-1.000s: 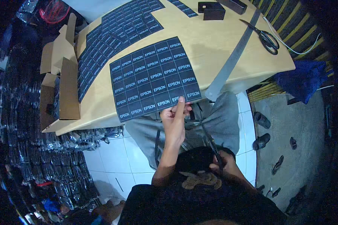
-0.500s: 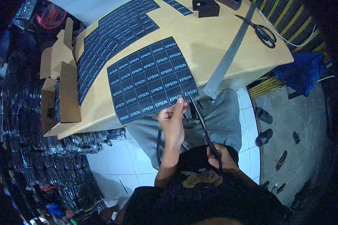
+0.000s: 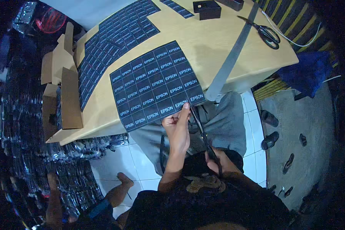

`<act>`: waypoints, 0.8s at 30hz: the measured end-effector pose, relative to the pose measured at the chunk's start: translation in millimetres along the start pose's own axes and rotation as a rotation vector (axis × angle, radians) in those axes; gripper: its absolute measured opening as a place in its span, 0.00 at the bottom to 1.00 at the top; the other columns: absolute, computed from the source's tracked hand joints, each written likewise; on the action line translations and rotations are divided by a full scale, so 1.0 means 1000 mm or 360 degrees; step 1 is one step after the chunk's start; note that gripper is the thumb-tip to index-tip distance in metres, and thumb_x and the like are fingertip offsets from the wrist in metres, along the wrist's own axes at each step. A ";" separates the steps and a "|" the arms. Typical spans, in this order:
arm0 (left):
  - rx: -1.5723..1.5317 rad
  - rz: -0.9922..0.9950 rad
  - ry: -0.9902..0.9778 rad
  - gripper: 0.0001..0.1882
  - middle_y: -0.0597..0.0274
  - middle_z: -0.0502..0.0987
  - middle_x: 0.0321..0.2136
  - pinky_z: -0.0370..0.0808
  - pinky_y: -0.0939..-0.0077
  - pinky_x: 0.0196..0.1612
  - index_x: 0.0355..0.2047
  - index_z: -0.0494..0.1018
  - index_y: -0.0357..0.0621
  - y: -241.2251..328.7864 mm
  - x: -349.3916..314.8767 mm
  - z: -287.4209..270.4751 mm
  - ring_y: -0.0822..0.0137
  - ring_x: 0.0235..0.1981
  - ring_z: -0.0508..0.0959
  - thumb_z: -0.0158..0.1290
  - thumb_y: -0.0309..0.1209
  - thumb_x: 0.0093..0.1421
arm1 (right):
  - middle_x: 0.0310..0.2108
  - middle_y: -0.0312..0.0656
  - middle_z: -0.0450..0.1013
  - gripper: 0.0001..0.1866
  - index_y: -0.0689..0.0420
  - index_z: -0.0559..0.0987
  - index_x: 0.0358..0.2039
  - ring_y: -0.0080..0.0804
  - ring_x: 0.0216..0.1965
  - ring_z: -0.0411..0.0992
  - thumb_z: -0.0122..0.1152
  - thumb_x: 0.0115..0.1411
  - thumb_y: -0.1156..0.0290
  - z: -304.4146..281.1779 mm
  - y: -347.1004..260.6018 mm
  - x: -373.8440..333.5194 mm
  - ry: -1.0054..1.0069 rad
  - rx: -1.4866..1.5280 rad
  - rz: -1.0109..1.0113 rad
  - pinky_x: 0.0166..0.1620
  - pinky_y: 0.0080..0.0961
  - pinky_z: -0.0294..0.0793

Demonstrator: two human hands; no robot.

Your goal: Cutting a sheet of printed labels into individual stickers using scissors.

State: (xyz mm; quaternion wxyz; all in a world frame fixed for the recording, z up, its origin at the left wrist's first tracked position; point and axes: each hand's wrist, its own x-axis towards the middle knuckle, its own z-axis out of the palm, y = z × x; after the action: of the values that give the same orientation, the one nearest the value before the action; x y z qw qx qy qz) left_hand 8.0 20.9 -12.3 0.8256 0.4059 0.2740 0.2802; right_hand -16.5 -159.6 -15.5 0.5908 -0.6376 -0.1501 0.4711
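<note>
Workshop: worktable (image 3: 207, 42), stacked plastic-wrapped bundles (image 3: 78, 172)

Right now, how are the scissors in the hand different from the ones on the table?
The held scissors are in the right hand; the resting scissors lie across the metal ruler. The held scissors' tips are by the dark sheet; the resting scissors' tips are away from it. The right hand partly hides the held scissors; the resting scissors show whole. Both are dark-handled.
</note>
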 end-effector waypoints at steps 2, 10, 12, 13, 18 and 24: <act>-0.0002 0.0001 -0.0003 0.02 0.68 0.75 0.25 0.68 0.84 0.32 0.29 0.73 0.42 -0.001 -0.001 -0.001 0.77 0.26 0.71 0.53 0.23 0.55 | 0.23 0.30 0.61 0.11 0.60 0.67 0.33 0.18 0.27 0.59 0.58 0.51 0.71 0.001 -0.007 0.007 0.0001 0.0048 0.0135 0.32 0.19 0.61; 0.0012 -0.0016 -0.0014 0.04 0.67 0.75 0.26 0.69 0.84 0.33 0.30 0.73 0.43 0.002 -0.002 -0.001 0.77 0.27 0.72 0.54 0.22 0.54 | 0.22 0.32 0.61 0.21 0.58 0.65 0.27 0.19 0.25 0.59 0.54 0.54 0.51 0.003 -0.017 0.025 0.0002 0.0004 -0.0218 0.30 0.18 0.60; 0.0007 -0.0027 -0.0027 0.04 0.68 0.75 0.26 0.69 0.84 0.32 0.30 0.73 0.43 0.000 -0.001 -0.002 0.78 0.27 0.72 0.54 0.22 0.54 | 0.22 0.32 0.61 0.22 0.58 0.65 0.27 0.20 0.25 0.59 0.54 0.54 0.50 0.005 -0.013 0.027 0.0036 0.0031 -0.0240 0.30 0.18 0.60; 0.0002 -0.0035 -0.0037 0.04 0.68 0.74 0.26 0.69 0.85 0.32 0.30 0.73 0.43 0.000 -0.001 -0.002 0.78 0.26 0.71 0.54 0.21 0.54 | 0.22 0.32 0.61 0.22 0.58 0.65 0.27 0.20 0.25 0.59 0.54 0.53 0.49 0.006 -0.013 0.027 0.0064 0.0057 -0.0263 0.29 0.19 0.60; -0.0028 -0.0034 -0.0055 0.05 0.70 0.74 0.25 0.68 0.86 0.30 0.30 0.73 0.44 0.004 0.000 0.000 0.80 0.25 0.71 0.53 0.20 0.54 | 0.22 0.33 0.61 0.23 0.58 0.65 0.27 0.20 0.26 0.59 0.55 0.53 0.48 0.006 -0.020 0.027 0.0077 0.0023 -0.0242 0.30 0.19 0.60; -0.0024 -0.0054 -0.0006 0.04 0.71 0.72 0.23 0.64 0.85 0.26 0.27 0.72 0.43 0.006 -0.001 0.003 0.80 0.22 0.67 0.54 0.20 0.53 | 0.23 0.31 0.60 0.15 0.58 0.65 0.28 0.19 0.28 0.58 0.57 0.53 0.60 0.003 -0.021 0.030 0.0036 0.0024 -0.0273 0.32 0.18 0.60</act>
State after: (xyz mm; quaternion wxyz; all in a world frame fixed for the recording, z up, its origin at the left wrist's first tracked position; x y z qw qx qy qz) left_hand 7.6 22.1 -5.4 0.8338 0.3954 0.2772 0.2676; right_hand 3.9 -130.2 -9.1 0.6353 -0.6232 -0.1939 0.4128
